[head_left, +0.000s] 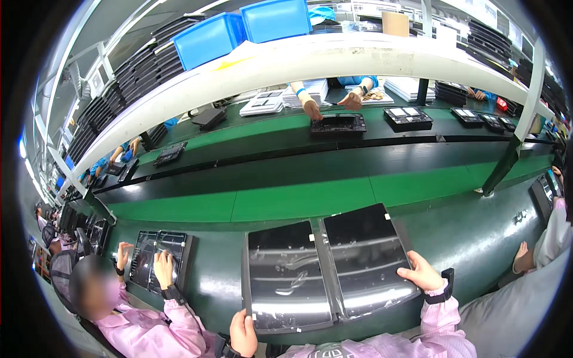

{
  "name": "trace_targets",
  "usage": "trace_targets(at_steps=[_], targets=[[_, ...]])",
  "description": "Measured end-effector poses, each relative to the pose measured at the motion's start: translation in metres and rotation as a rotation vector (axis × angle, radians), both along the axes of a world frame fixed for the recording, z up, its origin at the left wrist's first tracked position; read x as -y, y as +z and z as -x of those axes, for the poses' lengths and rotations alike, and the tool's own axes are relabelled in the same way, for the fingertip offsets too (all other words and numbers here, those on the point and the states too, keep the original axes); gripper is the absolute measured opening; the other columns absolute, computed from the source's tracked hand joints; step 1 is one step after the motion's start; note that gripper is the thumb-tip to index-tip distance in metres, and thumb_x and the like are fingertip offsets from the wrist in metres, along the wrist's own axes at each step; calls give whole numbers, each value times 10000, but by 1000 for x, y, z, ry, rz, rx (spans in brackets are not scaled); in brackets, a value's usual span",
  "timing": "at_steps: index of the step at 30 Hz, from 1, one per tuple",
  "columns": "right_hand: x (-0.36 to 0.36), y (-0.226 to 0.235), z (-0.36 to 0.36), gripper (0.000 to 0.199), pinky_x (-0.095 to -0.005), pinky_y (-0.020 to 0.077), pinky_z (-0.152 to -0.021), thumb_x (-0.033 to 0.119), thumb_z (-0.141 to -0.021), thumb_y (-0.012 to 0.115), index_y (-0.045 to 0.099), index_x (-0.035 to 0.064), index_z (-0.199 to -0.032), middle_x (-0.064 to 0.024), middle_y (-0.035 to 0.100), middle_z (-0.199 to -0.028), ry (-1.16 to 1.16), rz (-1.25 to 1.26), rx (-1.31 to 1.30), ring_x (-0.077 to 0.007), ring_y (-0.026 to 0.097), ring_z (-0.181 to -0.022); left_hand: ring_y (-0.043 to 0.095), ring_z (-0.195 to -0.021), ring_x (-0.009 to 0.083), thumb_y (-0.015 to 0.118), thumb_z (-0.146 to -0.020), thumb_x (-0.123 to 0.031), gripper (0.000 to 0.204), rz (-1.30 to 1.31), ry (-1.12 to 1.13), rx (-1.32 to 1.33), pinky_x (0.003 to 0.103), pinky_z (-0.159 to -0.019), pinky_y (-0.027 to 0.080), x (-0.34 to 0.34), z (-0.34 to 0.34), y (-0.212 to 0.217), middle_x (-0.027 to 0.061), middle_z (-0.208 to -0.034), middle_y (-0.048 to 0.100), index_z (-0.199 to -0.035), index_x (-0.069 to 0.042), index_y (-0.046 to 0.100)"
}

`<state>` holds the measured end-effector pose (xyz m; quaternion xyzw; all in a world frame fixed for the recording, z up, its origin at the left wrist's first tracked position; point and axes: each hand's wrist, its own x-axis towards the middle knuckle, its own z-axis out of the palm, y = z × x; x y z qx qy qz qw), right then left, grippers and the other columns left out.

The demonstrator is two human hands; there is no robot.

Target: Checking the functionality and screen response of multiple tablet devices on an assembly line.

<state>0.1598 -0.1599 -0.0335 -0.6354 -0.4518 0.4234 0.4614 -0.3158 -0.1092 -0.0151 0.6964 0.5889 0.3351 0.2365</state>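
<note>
Two glossy black flat screen panels, a left one (280, 250) and a right one (364, 244), lie side by side in a dark tray (404, 234) on the green bench before me. Clear film wrinkles over their faces, and small white tabs sit at their corners. My right hand (424, 272) grips the tray's right edge, thumb on top, with the other fingers partly hidden. At the near left corner, my left hand (243, 335) is closed round the tray's edge; its fingertips are partly out of sight.
On the left, a co-worker in pink (152, 325) handles a similar tray (190, 250). Another person's hand (524, 259) rests at the right. Beyond the green strip, a conveyor (268, 134) carries black units (407, 118). A white shelf (334, 56) with blue bins (276, 21) spans above.
</note>
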Motion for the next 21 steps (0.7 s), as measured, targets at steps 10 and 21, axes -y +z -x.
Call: trace_targets(at_steps=[10, 21], targets=[[-4, 34, 22, 695, -437, 413, -965, 427, -725, 831, 556, -18, -1183, -181, 524, -1095, -66, -48, 710, -360, 484, -1096, 576, -947, 397, 669, -831, -112, 377, -305, -154, -361, 461, -823, 480, -39, -31, 26, 214, -1032, 586, -1166, 39, 586], [-89, -10, 3, 944, -471, 456, -1000, 486, -657, 850, 487, 7, -1386, -252, 583, -1236, -116, -196, 664, -407, 544, -1163, 640, -1003, 336, 592, -791, -297, 275, -154, -238, -521, 518, -871, 430, -177, -200, -2, 138, -1002, 698, -930, -84, 696]])
